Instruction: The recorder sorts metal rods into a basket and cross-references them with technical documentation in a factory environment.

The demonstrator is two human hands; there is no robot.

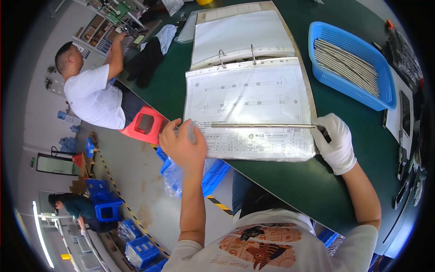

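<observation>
A thin metal rod [263, 125] lies level across a sleeved page with a technical drawing [247, 111] in an open ring binder [308, 86]. My right hand [336, 144], in a white glove, is closed on the rod's right end between thumb and fingers. Bare and with its fingers apart, my left hand [183, 147] is at the lower left edge of the page, just short of the rod's left end. It holds nothing. Whether its fingertips touch the page, I cannot tell.
A blue plastic basket [317, 34] of similar rods stands at the right of the green table [290, 181]. Tools [403, 158] lie along the right edge. Dark cloth [147, 61] is at the far left. A seated person [93, 95] works beyond, near a red stool [147, 124].
</observation>
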